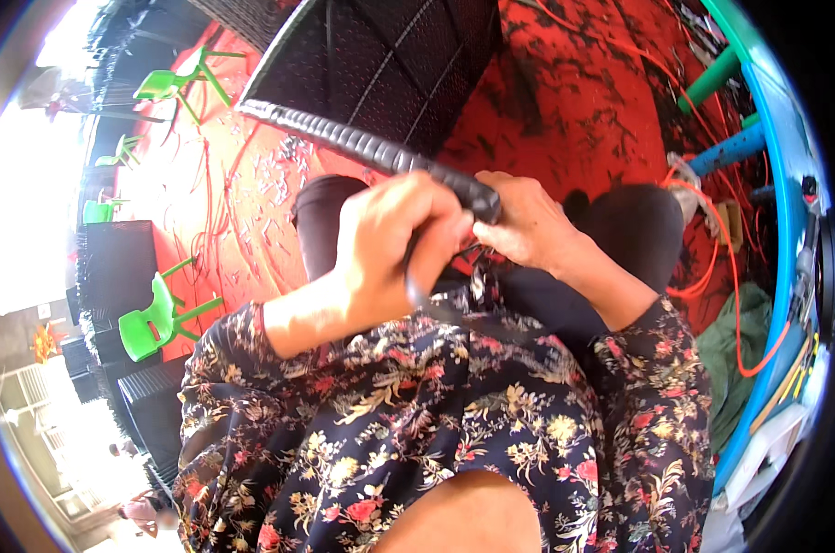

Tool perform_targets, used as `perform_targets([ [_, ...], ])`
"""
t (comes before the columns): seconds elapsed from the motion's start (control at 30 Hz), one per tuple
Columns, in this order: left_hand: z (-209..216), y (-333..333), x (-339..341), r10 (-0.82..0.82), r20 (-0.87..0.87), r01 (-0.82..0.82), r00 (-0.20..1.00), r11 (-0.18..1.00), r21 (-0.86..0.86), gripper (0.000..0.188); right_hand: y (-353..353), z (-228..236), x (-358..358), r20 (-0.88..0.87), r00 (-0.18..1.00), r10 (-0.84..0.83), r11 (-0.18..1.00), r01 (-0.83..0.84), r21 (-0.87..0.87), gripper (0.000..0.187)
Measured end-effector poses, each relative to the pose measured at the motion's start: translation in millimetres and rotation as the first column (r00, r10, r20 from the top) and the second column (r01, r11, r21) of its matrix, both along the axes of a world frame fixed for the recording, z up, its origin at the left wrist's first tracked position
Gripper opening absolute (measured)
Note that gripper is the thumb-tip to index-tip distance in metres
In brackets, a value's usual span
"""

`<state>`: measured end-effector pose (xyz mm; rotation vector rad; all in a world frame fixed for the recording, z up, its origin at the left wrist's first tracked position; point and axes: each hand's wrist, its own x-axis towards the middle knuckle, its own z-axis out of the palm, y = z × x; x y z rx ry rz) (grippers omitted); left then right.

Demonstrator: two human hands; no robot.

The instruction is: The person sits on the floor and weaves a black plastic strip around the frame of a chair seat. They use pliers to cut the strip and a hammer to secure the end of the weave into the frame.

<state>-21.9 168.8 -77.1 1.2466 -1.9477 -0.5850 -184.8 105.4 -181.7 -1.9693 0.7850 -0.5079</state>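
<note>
A black woven panel [380,69] stands before my knees, and a ribbed black wrapped edge [334,134] runs along its near side down to my hands. My left hand [390,230] is closed just beside the near end of that edge. A blurred thin dark strip [412,281] hangs from its fingers. With my right hand [531,221] I grip the end corner of the wrapped edge, thumb and fingers closed on it. Fingertips of both hands nearly meet there, and part of the corner is hidden behind them.
Red covering [265,235] on the floor carries scattered dark scraps. Small green chairs [150,323] stand at the left near stacked black woven pieces [118,267]. At the right is a blue-rimmed round table [784,230] with tools, an orange hose [738,313] and green cloth [735,355].
</note>
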Motion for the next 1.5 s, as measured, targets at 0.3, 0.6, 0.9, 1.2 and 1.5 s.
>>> perform_targets([
  [0.3, 6, 40, -6, 0.000, -0.052, 0.001, 0.999, 1.000, 0.024, 0.011, 37, 13, -51, 0.126, 0.981, -0.148, 0.834, 0.055, 0.549, 0.057],
  [0.6, 28, 63, 0, 0.061, 0.060, -0.071, 0.996, 0.982, 0.174, 0.012, 61, 1, -58, 0.566, 0.770, -0.295, 0.589, -0.319, 0.742, 0.032],
  [0.9, 36, 81, 18, 0.275, 0.113, -0.297, 0.955, 0.880, 0.370, 0.011, 91, -37, -18, 0.304, 0.855, -0.419, 0.836, 0.232, 0.498, 0.023],
  [1.2, 21, 94, 46, 0.223, 0.043, -0.226, 0.974, 0.938, 0.261, 0.009, 59, 41, -37, 0.308, 0.951, 0.031, 0.868, -0.178, 0.463, 0.043],
  [1.5, 19, 96, 47, 0.158, 0.075, -0.168, 0.985, 0.975, 0.148, 0.011, 77, 50, -32, 0.274, 0.954, 0.124, 0.962, -0.183, 0.201, 0.037],
])
